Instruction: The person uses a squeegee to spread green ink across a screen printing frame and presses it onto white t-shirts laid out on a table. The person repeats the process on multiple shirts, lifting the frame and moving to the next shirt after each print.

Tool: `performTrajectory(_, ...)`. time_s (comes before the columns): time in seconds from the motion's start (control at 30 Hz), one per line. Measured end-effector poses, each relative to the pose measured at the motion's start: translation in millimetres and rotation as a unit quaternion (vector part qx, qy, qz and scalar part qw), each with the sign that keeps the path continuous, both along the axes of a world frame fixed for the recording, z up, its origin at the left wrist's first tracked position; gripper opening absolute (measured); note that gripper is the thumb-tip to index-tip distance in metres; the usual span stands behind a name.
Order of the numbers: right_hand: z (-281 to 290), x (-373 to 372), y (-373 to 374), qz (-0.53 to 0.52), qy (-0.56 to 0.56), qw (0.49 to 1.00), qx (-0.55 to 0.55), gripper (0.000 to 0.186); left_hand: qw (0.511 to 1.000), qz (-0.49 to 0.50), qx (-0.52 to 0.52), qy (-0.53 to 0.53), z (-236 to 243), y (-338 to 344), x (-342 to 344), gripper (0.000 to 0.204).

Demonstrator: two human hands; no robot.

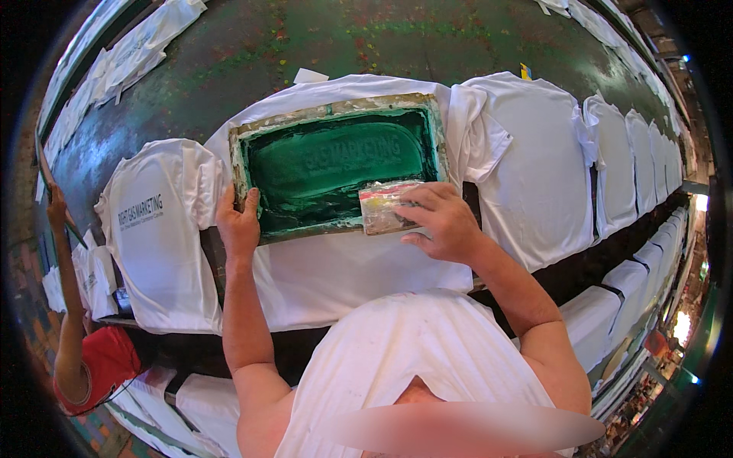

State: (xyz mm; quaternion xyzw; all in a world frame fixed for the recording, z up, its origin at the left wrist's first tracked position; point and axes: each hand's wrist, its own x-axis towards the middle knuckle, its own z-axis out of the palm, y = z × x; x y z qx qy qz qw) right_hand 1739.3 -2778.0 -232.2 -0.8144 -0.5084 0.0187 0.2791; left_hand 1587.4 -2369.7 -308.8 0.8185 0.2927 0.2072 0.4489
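A rectangular screen-printing frame lies over a white T-shirt in front of me. Dark green ink coats its mesh, where faint lettering shows. My left hand grips the frame's left edge near the lower corner, thumb on the inner side. In my right hand is a squeegee-like block wrapped in clear plastic with a red stripe, held at the lower right of the frame. The block overlaps the frame's near edge; whether it touches the mesh I cannot tell.
A white T-shirt with dark printing lies to the left. Plain white T-shirts line the table's right side. Behind the frame stretches a dark green, paint-spotted tabletop. Another person's arm with a red sleeve is at far left.
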Motion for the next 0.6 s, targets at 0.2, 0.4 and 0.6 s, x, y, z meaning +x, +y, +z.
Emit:
performTrajectory(0.2,-44.3,15.7,-15.5,-0.299,0.182,0.912,0.212,0.064,0.99,0.018,0.12,-0.077,-2.4,-6.6,-5.5,0.034)
performTrajectory(0.4,-47.1,18.2,-9.1,-0.271,0.422,0.804,0.32,0.066,1.0,0.027,0.013,0.007,8.8,-13.1,-23.2,0.034)
performTrajectory(0.6,14.0,29.4,-22.5,-0.191,0.441,0.812,0.332,0.07,0.974,0.019,-0.204,-0.101,9.1,-36.6,-64.1,0.049)
